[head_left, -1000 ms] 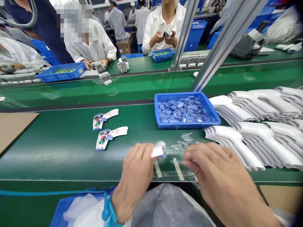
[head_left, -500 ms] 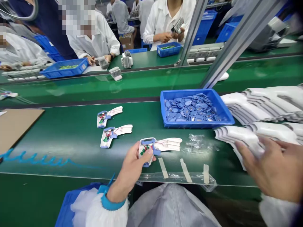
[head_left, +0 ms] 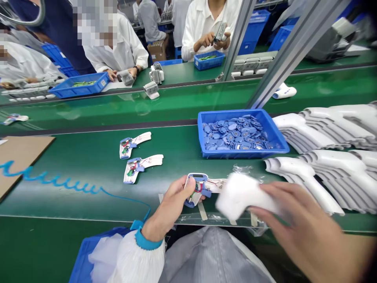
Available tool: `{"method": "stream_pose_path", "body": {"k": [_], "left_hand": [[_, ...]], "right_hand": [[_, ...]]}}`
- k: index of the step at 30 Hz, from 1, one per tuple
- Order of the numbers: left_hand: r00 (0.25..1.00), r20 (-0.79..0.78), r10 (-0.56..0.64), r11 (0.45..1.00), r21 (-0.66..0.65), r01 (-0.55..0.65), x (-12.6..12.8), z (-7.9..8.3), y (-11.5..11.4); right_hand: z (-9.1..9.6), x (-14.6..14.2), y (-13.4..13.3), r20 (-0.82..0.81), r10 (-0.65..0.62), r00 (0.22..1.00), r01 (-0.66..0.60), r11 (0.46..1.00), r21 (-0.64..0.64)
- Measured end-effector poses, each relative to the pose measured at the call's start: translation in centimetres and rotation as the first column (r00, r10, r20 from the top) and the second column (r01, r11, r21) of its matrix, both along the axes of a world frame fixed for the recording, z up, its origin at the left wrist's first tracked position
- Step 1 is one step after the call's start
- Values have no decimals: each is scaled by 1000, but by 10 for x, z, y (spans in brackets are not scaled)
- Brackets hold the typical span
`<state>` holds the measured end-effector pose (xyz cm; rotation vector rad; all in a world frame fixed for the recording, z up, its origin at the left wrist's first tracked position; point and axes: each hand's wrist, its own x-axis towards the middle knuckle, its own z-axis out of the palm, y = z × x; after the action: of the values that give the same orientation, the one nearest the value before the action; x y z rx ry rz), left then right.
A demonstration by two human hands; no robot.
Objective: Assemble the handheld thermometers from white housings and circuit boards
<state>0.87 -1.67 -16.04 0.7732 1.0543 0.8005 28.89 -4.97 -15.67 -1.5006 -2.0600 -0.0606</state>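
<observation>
My left hand (head_left: 172, 202) is closed on a half-built thermometer body (head_left: 200, 187), a white shell half with a blue head and coloured wires showing inside. It sits low over the green bench near the front edge. My right hand (head_left: 297, 224) grips a white shell half (head_left: 243, 195), blurred by motion, just right of that body. Two more wired bodies (head_left: 135, 155) lie on the bench to the left. A blue tray (head_left: 206, 118) of small blue parts stands behind my hands.
Rows of white shell halves (head_left: 324, 157) are stacked at the right. Tape strips (head_left: 202, 212) stick to the front edge, beside crumpled clear plastic (head_left: 243, 169). Brown cardboard (head_left: 20, 157) and a blue coiled cord (head_left: 59, 182) lie left. People in white coats work across the conveyor.
My right hand took a white shell half from the right-hand stack and brought it left toward the wired body. My left hand turned that body and shifted it slightly right.
</observation>
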Motion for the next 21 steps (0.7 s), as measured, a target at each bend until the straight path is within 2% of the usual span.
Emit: {"method": "stream_pose_path", "body": {"k": [3,5,8,11,13,15,17,19,21], "left_hand": [[1000,-20,10,1000,13,-9,0,-4,-3],[1000,-12,5,1000,23,-5,-1,-4,-4],[999,2,-34,998,54,34,-3,-3,-4],[992,-106,-71,988,131,85,-5,-3,-3],[974,-221,-52,975,200,97,-6,-3,-2],[950,-310,-46,959,253,129,-6,0,-2],[922,-385,-47,942,289,169,-7,5,-3],[885,-461,-64,926,303,225,-7,10,-4],[839,-536,-99,896,319,309,-7,12,-5]], "right_hand": [[13,-54,4,51,178,983,-181,982,54],[13,-73,9,80,198,977,-203,977,68],[7,-82,14,97,162,982,-172,980,103],[0,-81,16,123,142,982,-152,985,77],[-2,-81,18,52,182,982,-181,983,-20],[1,-85,21,-133,239,962,-259,954,-152],[7,-98,27,-337,238,911,-330,911,-248],[13,-117,34,-436,154,886,-291,919,-267],[16,-139,42,-421,82,903,-181,963,-199]]}}
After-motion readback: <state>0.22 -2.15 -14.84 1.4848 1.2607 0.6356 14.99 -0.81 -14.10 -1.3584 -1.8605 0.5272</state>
